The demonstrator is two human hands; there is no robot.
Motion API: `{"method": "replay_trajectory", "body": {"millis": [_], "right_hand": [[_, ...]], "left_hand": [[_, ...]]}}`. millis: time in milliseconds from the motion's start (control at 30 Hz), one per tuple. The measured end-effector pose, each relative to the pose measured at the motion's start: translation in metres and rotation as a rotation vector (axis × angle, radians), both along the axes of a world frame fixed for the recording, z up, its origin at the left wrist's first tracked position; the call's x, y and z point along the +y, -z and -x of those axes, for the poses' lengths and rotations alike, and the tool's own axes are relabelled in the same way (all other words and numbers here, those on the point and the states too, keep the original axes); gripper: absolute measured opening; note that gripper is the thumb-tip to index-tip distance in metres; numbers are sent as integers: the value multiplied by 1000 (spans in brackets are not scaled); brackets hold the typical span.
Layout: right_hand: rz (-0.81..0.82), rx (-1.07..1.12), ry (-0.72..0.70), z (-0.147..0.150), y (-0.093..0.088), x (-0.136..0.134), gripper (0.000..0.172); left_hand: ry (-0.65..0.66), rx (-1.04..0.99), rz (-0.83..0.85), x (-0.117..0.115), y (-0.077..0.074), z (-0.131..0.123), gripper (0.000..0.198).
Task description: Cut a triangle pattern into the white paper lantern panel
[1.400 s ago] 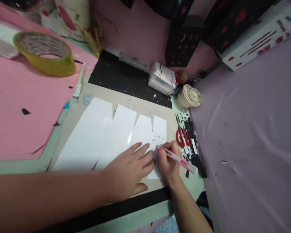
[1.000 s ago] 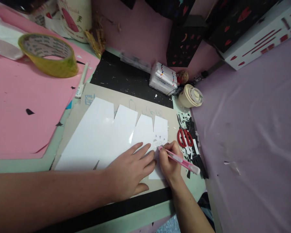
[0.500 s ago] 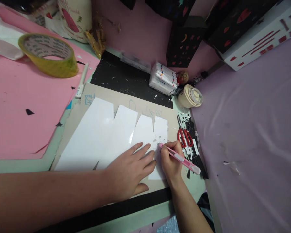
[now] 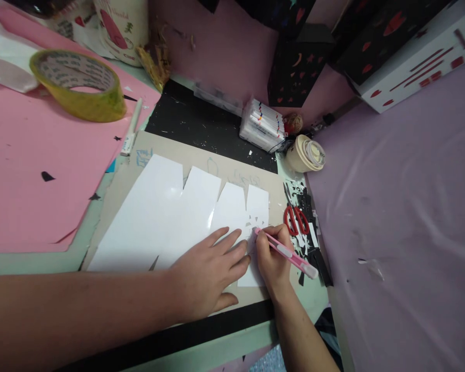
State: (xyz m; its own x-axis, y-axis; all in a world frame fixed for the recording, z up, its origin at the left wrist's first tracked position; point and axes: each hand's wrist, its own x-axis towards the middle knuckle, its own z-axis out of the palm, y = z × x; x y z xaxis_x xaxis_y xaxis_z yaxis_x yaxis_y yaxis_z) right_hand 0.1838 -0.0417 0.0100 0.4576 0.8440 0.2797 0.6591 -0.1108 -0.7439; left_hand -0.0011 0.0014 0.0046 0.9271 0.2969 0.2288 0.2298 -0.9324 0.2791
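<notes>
A white card sheet (image 4: 166, 217) with notched flaps lies on a beige board (image 4: 232, 173). My left hand (image 4: 209, 274) rests flat on the sheet, fingers stretched out, pressing it down. My right hand (image 4: 273, 256) is closed round a pink craft knife (image 4: 287, 253) held like a pen. Its tip touches the sheet's right flap beside small cut-out shapes (image 4: 253, 221).
A pink paper sheet (image 4: 34, 170) with a yellow tape roll (image 4: 77, 85) lies at the left. Red scissors (image 4: 295, 219) lie among black scraps at the right. Behind are a marker box (image 4: 261, 126), a cream tape roll (image 4: 305, 154) and a white pen (image 4: 130, 129). Purple sheeting (image 4: 403, 206) covers the right.
The knife tip has crept a little up and to the right along the flap. My left hand has stayed flat on the sheet.
</notes>
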Motion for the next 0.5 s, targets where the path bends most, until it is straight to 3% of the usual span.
{"method": "replay_trajectory", "body": {"millis": [500], "right_hand": [[-5, 28, -68, -3, 0, -3, 17]], "left_hand": [[5, -7, 31, 0, 1, 0, 65]]}}
